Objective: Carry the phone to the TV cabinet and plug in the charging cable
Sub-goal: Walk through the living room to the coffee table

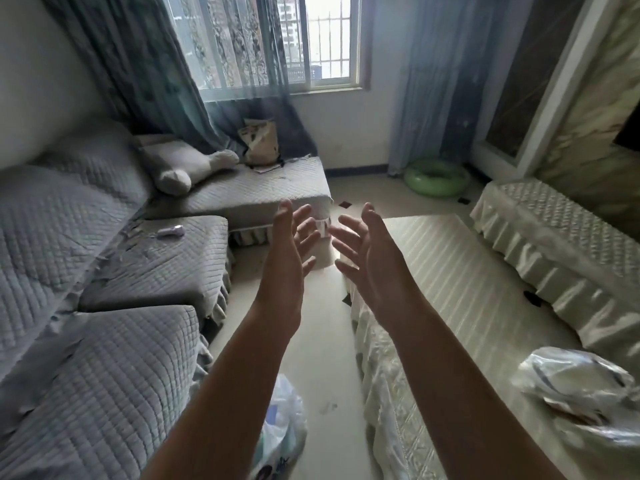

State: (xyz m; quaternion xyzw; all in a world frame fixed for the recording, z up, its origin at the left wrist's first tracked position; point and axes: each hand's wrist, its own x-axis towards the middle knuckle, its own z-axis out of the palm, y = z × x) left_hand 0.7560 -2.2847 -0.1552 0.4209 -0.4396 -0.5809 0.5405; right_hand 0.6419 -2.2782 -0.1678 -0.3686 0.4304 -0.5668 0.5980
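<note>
My left hand (294, 237) and my right hand (363, 244) are raised in front of me at mid-frame, palms facing each other, fingers spread, holding nothing. A small purple phone-like object (170, 231) lies on the middle seat of the grey quilted sofa (152, 265), well left of my left hand. The long low cabinet draped in a cream satin cover (554, 237) runs along the right wall. No charging cable is visible.
A table under a cream striped cloth (450, 282) stands between sofa and cabinet. A plastic bag (284, 424) sits on the floor below my arms, a crumpled bag (581, 386) at the table's near right. A plush toy (187, 164) lies on the chaise; a green swim ring (436, 178) lies by the curtain.
</note>
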